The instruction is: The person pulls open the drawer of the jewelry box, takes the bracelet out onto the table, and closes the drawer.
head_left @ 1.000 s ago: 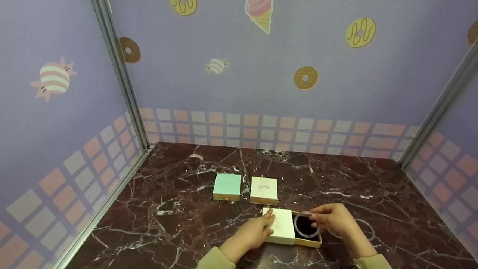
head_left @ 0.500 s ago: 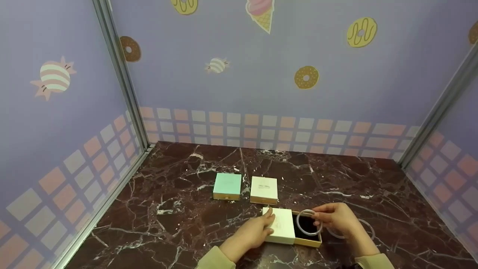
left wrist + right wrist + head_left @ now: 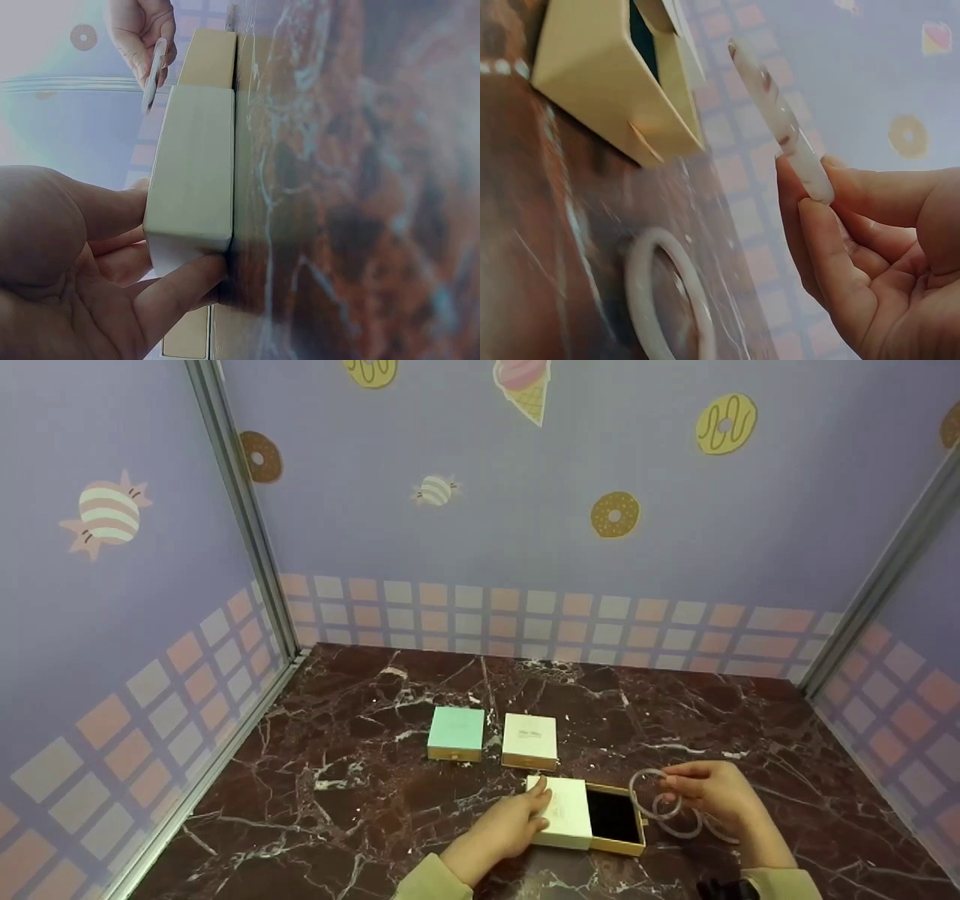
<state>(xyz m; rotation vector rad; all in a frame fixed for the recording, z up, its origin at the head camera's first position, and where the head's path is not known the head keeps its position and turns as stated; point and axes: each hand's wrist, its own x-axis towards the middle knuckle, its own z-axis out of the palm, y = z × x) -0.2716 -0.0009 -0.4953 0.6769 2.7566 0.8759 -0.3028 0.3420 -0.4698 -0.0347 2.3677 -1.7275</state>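
My left hand (image 3: 504, 823) holds the cream sleeve (image 3: 568, 812) of a small drawer box, fingers and thumb round its left end. The box's gold drawer (image 3: 619, 847) is slid out to the right, its black lining bare. Beyond it, my right hand (image 3: 718, 793) pinches a whitish bangle (image 3: 784, 127) with reddish-brown flecks between thumb and fingertips. The bangle is raised above the tabletop, just past the drawer's right end. A second pale bangle (image 3: 639, 292) lies on the table below it. Part of another bangle (image 3: 721, 834) shows beside the right wrist.
Behind the drawer box stand a mint-green box (image 3: 456, 727) and a cream box (image 3: 529, 735), both closed with gold fronts. The dark red marbled table (image 3: 360, 825) is enclosed by lilac printed walls (image 3: 480, 532) and metal corner posts.
My right hand has lifted the bangle from over the open drawer and carried it right, past the drawer's end. The left hand and the box have stayed put.
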